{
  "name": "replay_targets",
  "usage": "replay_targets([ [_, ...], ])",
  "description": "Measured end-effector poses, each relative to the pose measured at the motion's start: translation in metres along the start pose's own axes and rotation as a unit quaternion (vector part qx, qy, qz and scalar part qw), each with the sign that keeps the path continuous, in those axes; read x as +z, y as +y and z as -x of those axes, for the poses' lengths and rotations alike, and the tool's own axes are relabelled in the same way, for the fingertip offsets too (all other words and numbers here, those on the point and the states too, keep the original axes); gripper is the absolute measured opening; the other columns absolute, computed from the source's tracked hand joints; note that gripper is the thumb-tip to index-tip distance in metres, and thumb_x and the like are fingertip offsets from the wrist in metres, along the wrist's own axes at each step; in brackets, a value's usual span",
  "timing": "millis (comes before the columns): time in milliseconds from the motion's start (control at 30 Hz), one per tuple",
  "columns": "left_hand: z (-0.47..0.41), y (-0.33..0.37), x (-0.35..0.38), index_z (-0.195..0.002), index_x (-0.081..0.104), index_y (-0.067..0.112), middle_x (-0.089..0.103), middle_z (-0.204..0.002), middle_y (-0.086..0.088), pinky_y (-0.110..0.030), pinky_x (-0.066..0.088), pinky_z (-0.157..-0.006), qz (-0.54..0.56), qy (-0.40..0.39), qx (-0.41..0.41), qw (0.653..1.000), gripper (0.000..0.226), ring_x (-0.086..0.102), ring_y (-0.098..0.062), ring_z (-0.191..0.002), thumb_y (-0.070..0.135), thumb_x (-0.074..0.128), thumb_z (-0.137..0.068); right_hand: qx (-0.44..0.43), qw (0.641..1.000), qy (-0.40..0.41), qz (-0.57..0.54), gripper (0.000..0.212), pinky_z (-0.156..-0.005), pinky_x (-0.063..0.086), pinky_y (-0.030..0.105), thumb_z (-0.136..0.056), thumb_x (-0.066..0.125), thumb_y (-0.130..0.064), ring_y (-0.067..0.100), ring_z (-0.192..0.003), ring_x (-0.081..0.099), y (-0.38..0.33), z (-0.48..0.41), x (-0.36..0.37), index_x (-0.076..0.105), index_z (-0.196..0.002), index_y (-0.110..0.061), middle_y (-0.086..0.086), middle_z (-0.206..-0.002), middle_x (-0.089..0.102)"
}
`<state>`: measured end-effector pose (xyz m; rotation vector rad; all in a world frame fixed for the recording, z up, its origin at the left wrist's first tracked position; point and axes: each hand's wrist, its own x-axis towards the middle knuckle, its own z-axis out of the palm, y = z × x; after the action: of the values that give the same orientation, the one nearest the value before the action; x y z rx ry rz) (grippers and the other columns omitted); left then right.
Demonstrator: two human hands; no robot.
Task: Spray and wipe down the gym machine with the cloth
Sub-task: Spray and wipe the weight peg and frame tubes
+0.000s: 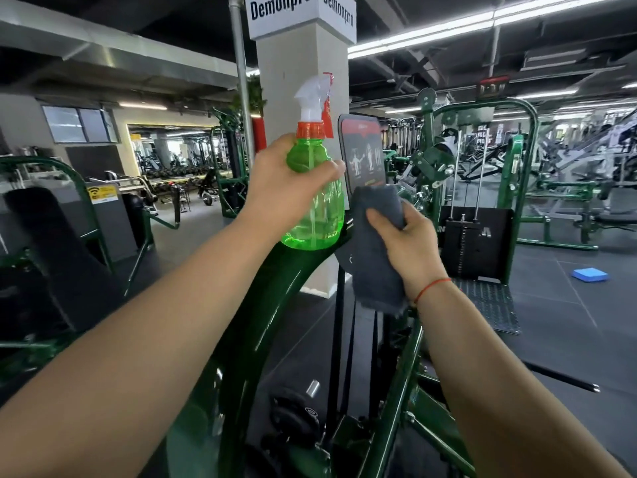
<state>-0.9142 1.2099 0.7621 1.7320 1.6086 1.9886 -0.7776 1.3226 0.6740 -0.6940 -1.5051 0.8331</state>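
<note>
My left hand [286, 188] grips a clear green spray bottle [317, 215] with an orange collar and white trigger head, held upright above the dark green curved frame [262, 326] of the gym machine. My right hand [410, 243] holds a dark grey cloth [375, 243], pressed near the lower edge of the machine's black instruction placard [362, 150]. The cloth hangs down below my wrist. The bottle's nozzle points to the left, away from the placard.
A grey concrete pillar [300, 98] stands right behind the placard. Another green weight-stack machine [482, 201] is to the right, with a blue pad [590, 274] on the dark floor. A black padded seat [44, 243] and green frame stand at left.
</note>
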Motion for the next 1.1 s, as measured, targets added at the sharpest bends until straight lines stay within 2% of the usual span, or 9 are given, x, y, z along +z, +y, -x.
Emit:
replay_targets([
  [100,0.012,0.013,-0.021,-0.095,0.069,0.023,0.076,-0.091,0.002,-0.037,0.06,-0.086,-0.005,0.009,-0.028,1.0,0.021,0.074,-0.018,-0.089,0.024,0.083,-0.079,-0.033,0.998,0.004,0.06,0.025,-0.084,0.053,0.04,-0.082,0.063,-0.048,0.025,-0.089,0.062,-0.01,-0.016,0.023,0.065,-0.094,-0.027,0.008,-0.099,0.064],
  [200,0.024,0.017,-0.045,-0.094,0.07,0.024,0.077,-0.092,0.003,-0.021,0.057,-0.073,-0.014,0.032,-0.044,0.998,0.017,0.074,-0.01,-0.085,0.024,0.081,-0.082,-0.05,0.986,0.005,0.157,0.034,-0.09,0.047,0.04,-0.089,0.061,-0.045,0.03,-0.104,0.055,-0.016,-0.008,0.052,0.065,-0.117,-0.025,0.007,-0.111,0.059],
  [267,0.033,0.017,-0.057,-0.09,0.07,0.024,0.076,-0.088,0.004,-0.016,0.056,-0.067,-0.003,0.054,-0.048,0.997,0.014,0.073,-0.008,-0.078,0.023,0.081,-0.081,-0.094,0.966,0.029,0.241,0.03,-0.086,0.042,0.039,-0.089,0.06,-0.045,0.033,-0.107,0.052,-0.025,0.005,0.063,0.065,-0.112,-0.026,0.005,-0.107,0.061],
  [400,0.045,0.013,-0.065,-0.082,0.071,0.024,0.072,-0.071,0.009,-0.031,0.06,-0.069,0.021,0.084,-0.054,0.995,0.012,0.07,-0.01,-0.069,0.018,0.081,-0.081,-0.208,0.941,-0.004,0.265,0.032,-0.084,0.047,0.042,-0.08,0.059,-0.047,0.031,-0.101,0.057,-0.044,0.023,0.068,0.07,-0.105,-0.03,0.0,-0.097,0.065],
  [467,0.049,0.013,-0.066,-0.082,0.071,0.025,0.072,-0.07,0.011,-0.029,0.059,-0.065,0.039,0.087,-0.05,0.994,0.013,0.07,-0.009,-0.068,0.016,0.08,-0.081,-0.238,0.933,-0.051,0.267,0.036,-0.082,0.05,0.043,-0.077,0.06,-0.05,0.032,-0.096,0.059,-0.043,0.019,0.063,0.069,-0.105,-0.03,0.0,-0.093,0.065],
  [567,0.052,0.014,-0.067,-0.085,0.071,0.022,0.072,-0.068,0.012,-0.016,0.053,-0.057,0.055,0.09,-0.05,0.993,0.012,0.069,-0.003,-0.065,0.014,0.079,-0.082,-0.215,0.917,-0.133,0.309,0.039,-0.085,0.05,0.043,-0.081,0.064,-0.05,0.035,-0.1,0.061,-0.045,-0.01,0.061,0.064,-0.114,-0.03,0.005,-0.1,0.066],
  [733,0.06,0.01,-0.076,-0.087,0.072,0.025,0.075,-0.076,0.012,-0.016,0.054,-0.063,0.016,0.085,-0.062,0.994,0.012,0.072,-0.004,-0.072,0.021,0.081,-0.081,-0.185,0.829,-0.152,0.506,0.035,-0.097,0.039,0.043,-0.093,0.053,-0.042,0.031,-0.116,0.056,-0.056,-0.046,0.082,0.056,-0.124,-0.026,0.007,-0.12,0.064],
  [933,0.069,0.005,-0.086,-0.089,0.07,0.023,0.072,-0.07,0.019,-0.012,0.05,-0.058,-0.008,0.107,-0.071,0.992,0.01,0.068,0.003,-0.066,0.024,0.078,-0.085,-0.199,0.814,-0.132,0.529,0.035,-0.094,0.04,0.041,-0.091,0.051,-0.045,0.03,-0.111,0.059,-0.061,-0.032,0.084,0.058,-0.117,-0.023,0.007,-0.113,0.066],
  [1100,0.071,0.001,-0.092,-0.104,0.065,0.027,0.074,-0.088,0.01,-0.03,0.058,-0.076,-0.033,0.098,-0.059,0.993,0.038,0.072,-0.007,-0.083,0.036,0.086,-0.073,-0.28,0.813,-0.164,0.484,0.036,-0.091,0.039,0.04,-0.086,0.055,-0.05,0.028,-0.109,0.058,-0.079,0.005,0.085,0.06,-0.115,-0.031,0.003,-0.108,0.066],
])
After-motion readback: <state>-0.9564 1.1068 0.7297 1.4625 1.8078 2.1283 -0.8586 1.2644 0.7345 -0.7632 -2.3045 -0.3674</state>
